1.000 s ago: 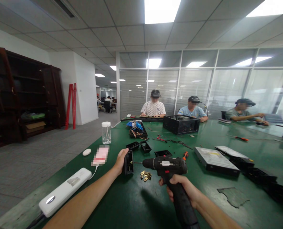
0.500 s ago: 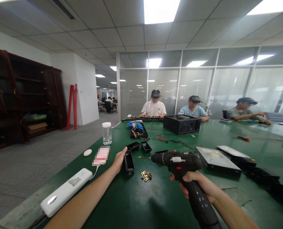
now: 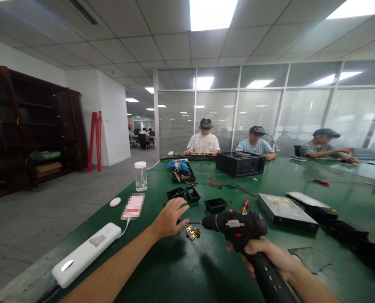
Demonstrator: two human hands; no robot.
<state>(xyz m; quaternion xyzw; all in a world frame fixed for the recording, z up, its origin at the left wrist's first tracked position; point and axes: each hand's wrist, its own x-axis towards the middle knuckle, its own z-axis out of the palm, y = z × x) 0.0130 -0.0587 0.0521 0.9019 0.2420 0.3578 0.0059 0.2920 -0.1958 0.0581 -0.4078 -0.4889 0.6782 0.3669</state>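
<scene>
My right hand (image 3: 256, 248) is wrapped round the grip of a black cordless drill (image 3: 234, 223), its long bit (image 3: 195, 222) pointing left. My left hand (image 3: 171, 216) is at the bit's tip, fingers and thumb apart, with the thumb close to the tip. Whether the thumb touches the bit I cannot tell. Something dark shows between the fingers, too hidden to name. Just below the bit lies a small heap of brass-coloured metal pieces (image 3: 192, 232). Beyond the hands stand black open-topped plastic boxes: one at left (image 3: 176, 193), one beside it (image 3: 192, 194), another behind the drill (image 3: 215, 205).
A white power strip (image 3: 86, 254), a phone (image 3: 133, 206) and a clear jar (image 3: 141, 176) line the left edge. An orange screwdriver (image 3: 245, 205) lies behind the drill. At right is a silver disc drive (image 3: 286, 212); farther back, a black case (image 3: 240, 163). Several people sit beyond.
My left hand has let go of the black box and moved right to the bit's tip, where a small brass piece showed before. The drill has dropped slightly, uncovering the screwdriver.
</scene>
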